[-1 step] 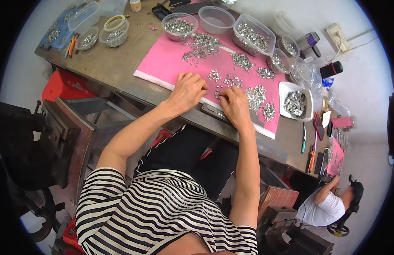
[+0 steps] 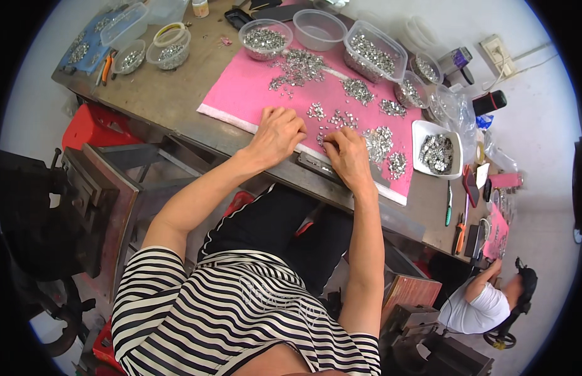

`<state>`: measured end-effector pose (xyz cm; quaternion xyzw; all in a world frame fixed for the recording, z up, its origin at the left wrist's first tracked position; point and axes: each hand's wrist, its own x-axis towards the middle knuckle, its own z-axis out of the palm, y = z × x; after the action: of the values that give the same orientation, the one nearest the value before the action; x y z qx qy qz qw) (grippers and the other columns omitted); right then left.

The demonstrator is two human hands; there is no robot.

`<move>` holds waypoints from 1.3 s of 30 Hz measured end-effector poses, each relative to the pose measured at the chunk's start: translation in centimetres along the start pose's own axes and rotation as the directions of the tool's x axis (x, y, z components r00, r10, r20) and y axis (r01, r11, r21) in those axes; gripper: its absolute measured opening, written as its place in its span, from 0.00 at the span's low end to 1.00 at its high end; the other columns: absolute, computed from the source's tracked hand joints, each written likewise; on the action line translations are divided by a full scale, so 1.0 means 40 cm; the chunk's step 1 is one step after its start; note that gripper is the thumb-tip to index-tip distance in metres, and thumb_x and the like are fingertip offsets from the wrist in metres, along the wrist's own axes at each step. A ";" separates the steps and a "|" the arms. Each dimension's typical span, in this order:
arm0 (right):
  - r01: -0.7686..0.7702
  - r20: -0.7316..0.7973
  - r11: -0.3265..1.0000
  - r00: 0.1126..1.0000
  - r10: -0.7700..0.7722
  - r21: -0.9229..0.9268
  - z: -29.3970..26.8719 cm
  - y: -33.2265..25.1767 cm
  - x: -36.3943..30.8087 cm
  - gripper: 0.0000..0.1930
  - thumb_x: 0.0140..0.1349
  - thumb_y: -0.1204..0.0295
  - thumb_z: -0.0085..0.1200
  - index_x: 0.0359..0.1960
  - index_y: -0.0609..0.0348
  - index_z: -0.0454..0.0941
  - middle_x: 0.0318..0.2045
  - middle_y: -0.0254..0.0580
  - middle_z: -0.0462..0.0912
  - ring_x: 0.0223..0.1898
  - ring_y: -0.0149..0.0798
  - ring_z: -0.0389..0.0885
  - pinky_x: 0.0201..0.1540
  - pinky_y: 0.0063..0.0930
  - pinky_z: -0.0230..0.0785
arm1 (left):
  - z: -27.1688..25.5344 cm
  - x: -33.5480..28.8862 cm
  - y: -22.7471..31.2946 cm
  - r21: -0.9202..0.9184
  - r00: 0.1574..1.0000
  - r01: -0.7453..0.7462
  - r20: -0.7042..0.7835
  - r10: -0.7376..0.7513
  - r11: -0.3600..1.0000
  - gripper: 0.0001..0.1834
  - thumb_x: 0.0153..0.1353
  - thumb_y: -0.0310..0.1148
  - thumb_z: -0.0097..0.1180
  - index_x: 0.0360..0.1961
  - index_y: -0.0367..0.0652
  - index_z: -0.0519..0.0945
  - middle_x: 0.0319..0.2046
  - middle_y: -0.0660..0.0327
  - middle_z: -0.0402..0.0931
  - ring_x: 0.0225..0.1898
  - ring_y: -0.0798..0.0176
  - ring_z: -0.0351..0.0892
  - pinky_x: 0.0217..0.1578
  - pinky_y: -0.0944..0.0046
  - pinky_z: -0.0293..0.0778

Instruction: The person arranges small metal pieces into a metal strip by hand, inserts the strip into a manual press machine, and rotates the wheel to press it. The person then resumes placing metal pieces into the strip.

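My left hand [image 2: 280, 133] hovers over the front edge of the pink cloth [image 2: 241, 88], its fingers curled and the fingertips pinched together toward the right. My right hand [image 2: 349, 155] is close beside it, thumb and fingers bent inward over the cloth. Anything between the fingertips is too small or hidden to make out. Just below them, a narrow dark metal holder [image 2: 317, 165] lies along the table edge, partly covered by my right hand. Small shiny metal pieces [image 2: 343, 119] are scattered just beyond my fingers, and a larger pile [image 2: 379, 143] lies right of my right hand.
Clear tubs [image 2: 374, 57] of metal pieces line the back. A white square bowl [image 2: 437, 149] of pieces stands right, with orange-handled pliers [image 2: 460, 237] nearer the edge. More pliers [image 2: 106, 67] lie far left. A co-worker [image 2: 479, 304] in white sits at the right.
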<state>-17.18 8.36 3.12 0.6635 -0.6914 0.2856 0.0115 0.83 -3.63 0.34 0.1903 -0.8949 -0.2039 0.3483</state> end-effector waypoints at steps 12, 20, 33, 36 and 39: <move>-0.133 -0.055 0.963 0.987 0.150 0.235 -0.062 -0.023 -0.086 0.03 0.59 0.79 0.60 0.34 0.63 0.78 0.32 0.46 0.78 0.35 0.50 0.78 0.41 0.40 0.68 | -0.003 -0.007 -0.002 0.108 0.998 -0.058 -0.013 0.060 0.992 0.03 0.61 0.32 0.62 0.33 0.47 0.83 0.33 0.64 0.75 0.40 0.58 0.74 0.54 0.49 0.61; -0.040 -0.126 0.991 0.990 0.056 0.129 -0.073 -0.064 -0.163 0.05 0.60 0.82 0.58 0.36 0.63 0.77 0.35 0.45 0.79 0.38 0.51 0.78 0.43 0.40 0.68 | 0.000 -0.007 0.034 -0.046 0.999 -0.014 0.049 0.016 0.999 0.04 0.60 0.29 0.61 0.35 0.43 0.79 0.34 0.59 0.76 0.42 0.53 0.74 0.50 0.48 0.64; -0.038 -0.102 0.998 0.994 0.043 0.046 -0.074 -0.072 -0.171 0.06 0.60 0.82 0.58 0.38 0.63 0.77 0.37 0.47 0.78 0.39 0.51 0.78 0.44 0.44 0.71 | 0.046 -0.040 0.149 -0.427 0.999 0.022 -0.021 -0.034 0.904 0.02 0.65 0.26 0.54 0.37 0.39 0.76 0.32 0.57 0.77 0.37 0.50 0.74 0.44 0.53 0.68; -0.024 -0.107 1.000 0.994 0.025 0.019 -0.071 -0.078 -0.168 0.06 0.60 0.82 0.58 0.38 0.63 0.77 0.37 0.47 0.78 0.39 0.51 0.78 0.44 0.43 0.71 | 0.057 -0.045 0.156 -0.410 0.999 -0.010 -0.034 -0.005 0.912 0.02 0.64 0.26 0.55 0.36 0.39 0.76 0.33 0.57 0.76 0.39 0.51 0.73 0.45 0.53 0.68; -0.017 -0.156 1.000 0.988 0.013 -0.026 -0.062 -0.083 -0.168 0.07 0.58 0.83 0.60 0.37 0.63 0.78 0.35 0.47 0.79 0.37 0.51 0.78 0.41 0.41 0.71 | 0.068 -0.046 0.165 -0.403 0.997 -0.053 -0.066 0.029 0.914 0.03 0.63 0.26 0.57 0.36 0.39 0.76 0.33 0.57 0.76 0.39 0.52 0.73 0.45 0.53 0.67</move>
<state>-14.20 15.66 3.81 0.6336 -0.6973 0.3272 0.0726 -1.13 3.45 0.80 0.1013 -0.8265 -0.3716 0.4105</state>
